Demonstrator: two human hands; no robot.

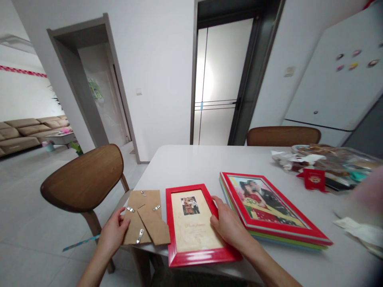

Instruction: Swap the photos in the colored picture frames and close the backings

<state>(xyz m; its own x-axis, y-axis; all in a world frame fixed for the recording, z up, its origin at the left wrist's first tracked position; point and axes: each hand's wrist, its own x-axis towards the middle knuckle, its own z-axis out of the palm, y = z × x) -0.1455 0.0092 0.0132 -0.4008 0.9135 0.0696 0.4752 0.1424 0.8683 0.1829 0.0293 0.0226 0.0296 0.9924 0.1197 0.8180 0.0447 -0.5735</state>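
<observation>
Alongside red frame [191, 257]: stacked frames [271, 207]; beyond, perhaps wrappings [341, 157].

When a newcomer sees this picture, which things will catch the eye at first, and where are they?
The red picture frame at the near edge of the table, gripped by the right hand, would probably catch the eye first. To its right lies a stack topped by another red frame, holding a partly pixelated photo. To its left is a brown backing board with metal clips, the left hand at its left edge.
</observation>
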